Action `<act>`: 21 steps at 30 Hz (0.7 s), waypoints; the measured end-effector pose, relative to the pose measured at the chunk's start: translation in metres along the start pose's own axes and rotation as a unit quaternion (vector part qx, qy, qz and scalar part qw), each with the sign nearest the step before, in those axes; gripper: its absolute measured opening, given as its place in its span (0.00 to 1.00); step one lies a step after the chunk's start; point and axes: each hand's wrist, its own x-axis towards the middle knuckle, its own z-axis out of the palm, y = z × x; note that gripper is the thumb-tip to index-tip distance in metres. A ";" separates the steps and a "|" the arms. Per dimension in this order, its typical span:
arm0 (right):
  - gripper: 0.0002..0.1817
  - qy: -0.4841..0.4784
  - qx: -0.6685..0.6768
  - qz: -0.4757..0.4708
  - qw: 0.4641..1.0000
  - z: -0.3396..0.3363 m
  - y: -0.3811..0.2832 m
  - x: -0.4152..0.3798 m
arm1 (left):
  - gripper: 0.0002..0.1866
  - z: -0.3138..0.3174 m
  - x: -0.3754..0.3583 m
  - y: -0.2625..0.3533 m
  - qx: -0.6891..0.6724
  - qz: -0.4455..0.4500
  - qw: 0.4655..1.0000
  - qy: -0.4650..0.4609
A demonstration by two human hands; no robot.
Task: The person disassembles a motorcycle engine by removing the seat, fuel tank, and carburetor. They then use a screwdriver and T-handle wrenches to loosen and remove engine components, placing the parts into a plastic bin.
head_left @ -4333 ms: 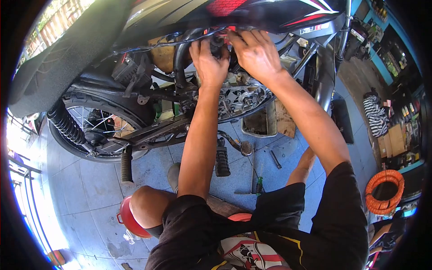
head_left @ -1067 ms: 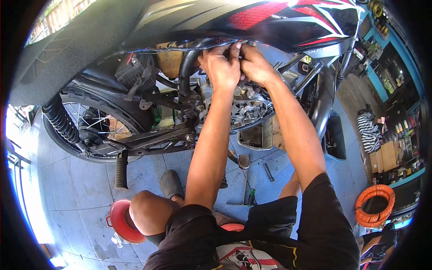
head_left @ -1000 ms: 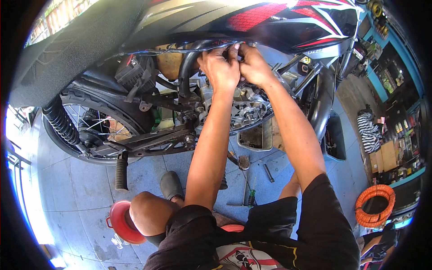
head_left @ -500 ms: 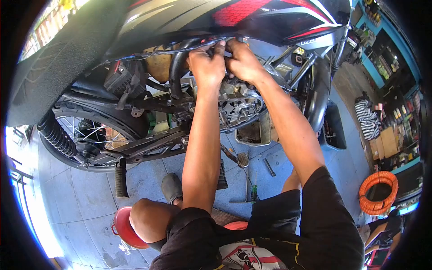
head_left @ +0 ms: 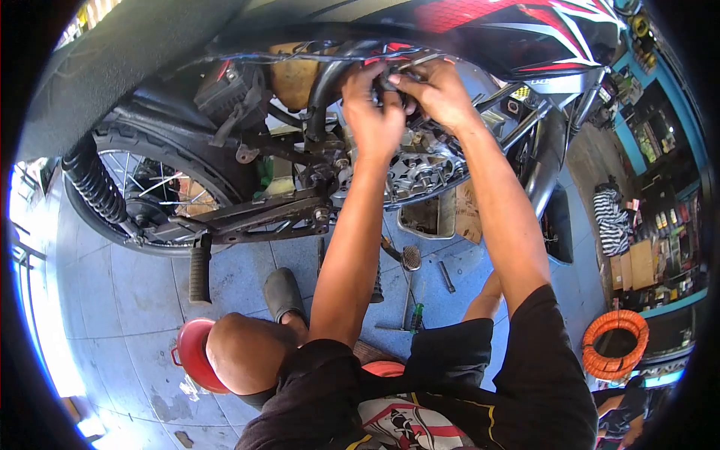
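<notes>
My left hand (head_left: 369,112) is closed, its fingers blurred, just under the motorcycle's fuel tank (head_left: 480,34). Beside it, my right hand (head_left: 441,94) is closed with thumb and fingers bent inward. Between the two hands is a small dark part (head_left: 391,81), too blurred to name, and both hands touch it. A thin shiny piece shows at the top of the right fingers. Below the hands lies the opened engine (head_left: 420,165) with bare metal parts. A black frame tube (head_left: 324,97) runs to the left of my left hand.
On the tiled floor stand a metal tray (head_left: 427,234) under the engine and a red basin (head_left: 196,352) by my knee. A green-handled screwdriver (head_left: 417,318) and a dark bar (head_left: 447,277) lie nearby. An orange coiled tire (head_left: 615,343) is at right; a rear wheel (head_left: 97,225) is at left.
Both hands have come slightly down and out from beneath the tank, and the dark part between them now shows. The whole view has shifted a little.
</notes>
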 end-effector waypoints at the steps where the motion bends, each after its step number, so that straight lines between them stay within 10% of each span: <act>1: 0.15 0.013 -0.017 -0.030 0.999 -0.001 0.005 0.003 | 0.20 -0.001 0.001 0.009 0.037 0.015 0.999 -0.008; 21: 0.12 0.073 0.107 -0.045 0.990 0.015 0.010 0.005 | 0.19 0.014 -0.002 0.009 0.058 -0.018 0.995 0.082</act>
